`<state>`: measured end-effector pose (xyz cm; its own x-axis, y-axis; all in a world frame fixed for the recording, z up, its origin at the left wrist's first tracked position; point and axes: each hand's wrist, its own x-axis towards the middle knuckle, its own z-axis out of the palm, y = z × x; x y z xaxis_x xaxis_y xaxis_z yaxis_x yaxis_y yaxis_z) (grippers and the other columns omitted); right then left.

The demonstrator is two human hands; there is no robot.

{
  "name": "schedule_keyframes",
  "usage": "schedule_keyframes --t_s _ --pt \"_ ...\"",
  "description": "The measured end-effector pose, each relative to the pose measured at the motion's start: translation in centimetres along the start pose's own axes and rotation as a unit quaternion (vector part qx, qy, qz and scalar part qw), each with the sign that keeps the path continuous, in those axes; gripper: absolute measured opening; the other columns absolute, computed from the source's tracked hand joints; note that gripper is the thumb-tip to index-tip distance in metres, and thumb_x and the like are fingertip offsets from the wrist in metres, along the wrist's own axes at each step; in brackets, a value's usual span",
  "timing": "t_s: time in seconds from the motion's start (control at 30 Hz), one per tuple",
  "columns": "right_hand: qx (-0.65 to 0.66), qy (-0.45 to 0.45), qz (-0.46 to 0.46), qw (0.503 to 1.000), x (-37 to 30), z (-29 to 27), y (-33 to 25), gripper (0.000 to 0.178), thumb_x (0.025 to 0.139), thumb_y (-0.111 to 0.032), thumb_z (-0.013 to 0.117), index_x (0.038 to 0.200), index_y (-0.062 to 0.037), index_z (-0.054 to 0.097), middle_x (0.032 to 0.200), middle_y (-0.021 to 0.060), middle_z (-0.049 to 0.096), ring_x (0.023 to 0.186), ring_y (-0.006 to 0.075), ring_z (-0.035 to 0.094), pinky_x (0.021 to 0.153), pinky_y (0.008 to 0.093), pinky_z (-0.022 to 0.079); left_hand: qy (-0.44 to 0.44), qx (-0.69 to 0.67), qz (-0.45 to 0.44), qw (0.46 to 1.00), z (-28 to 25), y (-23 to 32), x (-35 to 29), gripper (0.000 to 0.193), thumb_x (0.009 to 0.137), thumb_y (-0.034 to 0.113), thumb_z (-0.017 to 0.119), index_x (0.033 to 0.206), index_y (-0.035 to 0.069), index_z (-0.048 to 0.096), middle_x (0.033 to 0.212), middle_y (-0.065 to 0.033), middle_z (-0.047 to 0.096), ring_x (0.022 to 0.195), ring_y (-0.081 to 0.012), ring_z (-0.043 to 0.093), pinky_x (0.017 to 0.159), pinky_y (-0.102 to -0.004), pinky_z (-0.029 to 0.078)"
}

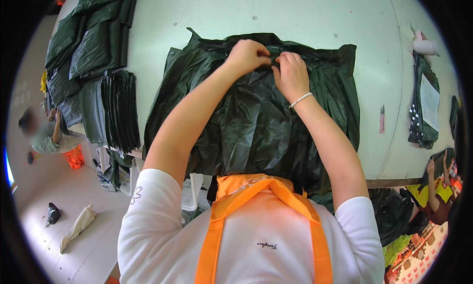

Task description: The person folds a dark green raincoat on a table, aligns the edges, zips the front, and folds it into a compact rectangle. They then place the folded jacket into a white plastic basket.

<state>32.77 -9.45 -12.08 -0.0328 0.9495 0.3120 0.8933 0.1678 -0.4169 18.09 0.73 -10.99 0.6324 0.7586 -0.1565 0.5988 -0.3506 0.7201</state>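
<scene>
A dark green, shiny garment (246,121) lies spread on the pale table in front of me, its near edge hanging toward my orange apron. My left hand (248,56) is bent over the garment's upper middle, fingertips closed on the fabric near a small label at the collar. Just to its right, my right hand (291,76), with a beaded bracelet at the wrist, pinches the same area. The fingertips almost meet, and the bit of cloth between them is partly hidden.
Folded dark green garments (118,106) are stacked along the table's left side. On the right lie a small pink-handled pointed tool (382,119), a dark garment with a paper sheet (429,102) and a white roll (426,48). Other people are at far left and far right.
</scene>
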Motion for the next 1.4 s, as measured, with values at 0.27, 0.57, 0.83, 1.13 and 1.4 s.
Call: schedule_keyframes --t_s 0.27,0.57,0.83,1.13,1.4 --pt "0.016 -0.039 -0.034 0.999 -0.4 -0.7 1.0 0.029 0.067 -0.008 0.071 0.091 -0.0047 0.056 0.096 0.0085 0.057 0.094 0.0255 0.053 0.084 0.0353 0.044 0.108 0.255 0.083 0.957 -2.1 -2.7 2.7 0.024 0.073 0.022 0.071 0.093 0.011 0.063 0.095 -0.0054 0.057 0.092 -0.0259 0.057 0.074 -0.0376 0.05" --pt "0.025 -0.046 -0.072 0.996 0.1 -0.7 1.6 0.018 0.072 -0.009 0.067 0.087 -0.0043 0.058 0.091 0.0072 0.058 0.092 0.0248 0.053 0.083 0.0347 0.044 0.07 0.269 0.106 0.955 -2.1 -2.9 4.0 0.015 0.085 0.025 0.06 0.094 0.013 0.061 0.094 -0.0042 0.058 0.091 -0.0256 0.058 0.072 -0.0375 0.051" --pt "-0.006 -0.117 -0.03 0.993 3.3 -1.5 2.6 0.015 0.081 -0.016 0.057 0.073 -0.0048 0.064 0.074 0.0102 0.063 0.082 0.0261 0.057 0.078 0.0356 0.044 0.152 0.31 0.254 0.903 -4.6 -3.1 3.9 0.011 0.086 0.025 0.058 0.09 0.015 0.057 0.071 -0.0017 0.059 0.06 -0.0246 0.06 0.051 -0.0343 0.049" --pt "-0.043 -0.144 0.165 0.975 7.8 -0.6 4.6 0.027 0.078 -0.03 0.068 0.08 -0.0039 0.064 0.086 0.0143 0.064 0.083 0.0311 0.062 0.071 0.0409 0.051 0.108 0.418 0.251 0.867 -2.1 2.1 0.7 0.023 0.072 0.012 0.055 0.094 0.004 0.056 0.088 -0.0061 0.053 0.084 -0.0206 0.055 0.069 -0.0303 0.048" --pt "-0.187 -0.181 0.073 0.963 6.4 -4.2 4.7 0.015 0.088 -0.014 0.05 0.089 -0.0083 0.063 0.087 0.0071 0.064 0.079 0.0253 0.062 0.085 0.0378 0.036 0.17 0.327 0.171 0.914 6.1 3.3 0.2 0.073 0.076 0.038 0.061 0.132 -0.003 0.038 0.107 -0.0271 0.051 0.1 -0.0363 0.05 0.089 -0.0428 0.043"
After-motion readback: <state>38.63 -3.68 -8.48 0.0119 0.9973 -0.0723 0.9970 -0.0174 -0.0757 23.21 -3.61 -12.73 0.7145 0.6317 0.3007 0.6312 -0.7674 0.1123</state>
